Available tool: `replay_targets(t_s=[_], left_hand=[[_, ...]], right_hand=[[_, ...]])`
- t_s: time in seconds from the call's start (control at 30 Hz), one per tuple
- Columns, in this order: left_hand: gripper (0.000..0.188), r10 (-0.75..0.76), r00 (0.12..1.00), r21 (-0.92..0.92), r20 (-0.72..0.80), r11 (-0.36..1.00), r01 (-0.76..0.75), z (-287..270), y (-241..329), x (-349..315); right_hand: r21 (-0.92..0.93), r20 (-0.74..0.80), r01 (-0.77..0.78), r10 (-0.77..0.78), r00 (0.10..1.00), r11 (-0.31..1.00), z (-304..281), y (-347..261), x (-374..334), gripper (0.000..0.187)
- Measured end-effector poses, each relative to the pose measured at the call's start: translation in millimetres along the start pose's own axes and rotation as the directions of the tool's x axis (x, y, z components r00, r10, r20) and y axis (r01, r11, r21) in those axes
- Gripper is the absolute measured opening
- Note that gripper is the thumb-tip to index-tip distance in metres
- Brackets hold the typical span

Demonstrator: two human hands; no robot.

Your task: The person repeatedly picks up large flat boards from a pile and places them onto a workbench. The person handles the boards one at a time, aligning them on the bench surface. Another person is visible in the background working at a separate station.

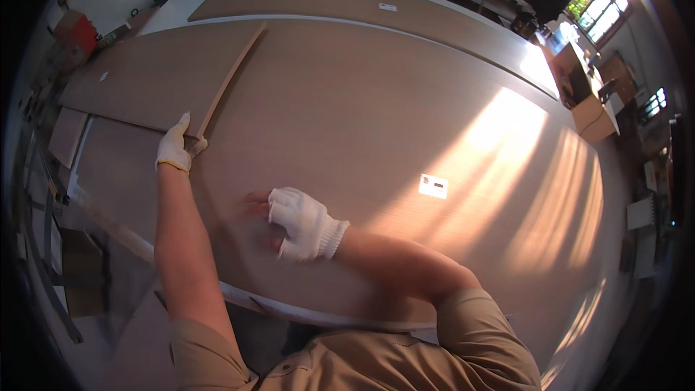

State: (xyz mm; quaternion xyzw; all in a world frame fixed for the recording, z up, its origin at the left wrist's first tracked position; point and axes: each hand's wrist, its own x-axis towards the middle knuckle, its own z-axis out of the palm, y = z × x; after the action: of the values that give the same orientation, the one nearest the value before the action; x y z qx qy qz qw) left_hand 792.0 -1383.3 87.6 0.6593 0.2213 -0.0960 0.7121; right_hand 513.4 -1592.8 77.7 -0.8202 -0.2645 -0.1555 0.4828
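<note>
One red box (75, 31) nr brn panel (159, 76) in L hand (174, 148).

Remotely, my left hand (174, 148) is gripping the brown panel's (163, 76) corner, my right hand (300, 221) blurring near the large sheet's (326, 116) front edge

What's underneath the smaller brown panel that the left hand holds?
Just past the right edge of the smaller brown panel, the large brown sheet shows. The left hand grips the panel's near corner. What lies directly beneath is covered and cannot be told.
</note>
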Motion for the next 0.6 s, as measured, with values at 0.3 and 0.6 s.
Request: replay_targets(t_s=[0.3, 0.6], left_hand=[[0.036, -0.026, 0.987, -0.005, 0.156, 1.0, 0.027, 40.7, -58.3, -31.5], [0.036, -0.037, 0.974, -0.021, 0.224, 0.999, 0.043, 23.1, -110.7, -73.8]], right_hand=[[0.305, -0.125, -0.411, 0.464, 0.877, 0.859, -44.0, -5.7, -52.6, 0.06], [0.522, -0.12, -0.558, 0.703, 0.701, 0.645, -59.5, -61.4, -106.3, 0.046]])
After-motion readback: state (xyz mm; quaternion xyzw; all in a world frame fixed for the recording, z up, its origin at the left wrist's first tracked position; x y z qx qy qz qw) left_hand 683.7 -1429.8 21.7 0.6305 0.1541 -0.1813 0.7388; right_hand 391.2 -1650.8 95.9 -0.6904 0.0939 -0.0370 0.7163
